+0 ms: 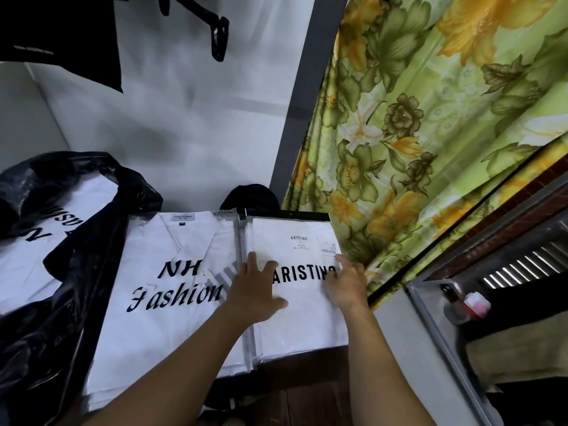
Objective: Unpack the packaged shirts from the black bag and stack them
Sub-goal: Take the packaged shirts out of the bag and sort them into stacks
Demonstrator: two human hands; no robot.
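A black plastic bag (37,339) lies at the left with a white packaged shirt (27,272) showing through its mouth. Beside it a packaged white shirt printed "NH Fashion" (147,327) lies flat. On the right lies a packaged white shirt printed "ARISTINO" (301,324), overlapping the NH Fashion pack's right edge. My left hand (252,290) rests flat on the ARISTINO pack's left side, fingers spread. My right hand (347,284) presses flat on its right edge near the label.
A green and yellow flowered curtain (430,133) hangs at the right. A grey wall (184,118) stands behind, with a black garment and hanger hung above. A metal-framed surface (436,333) with a small pink object sits at the right. Dark floor shows below.
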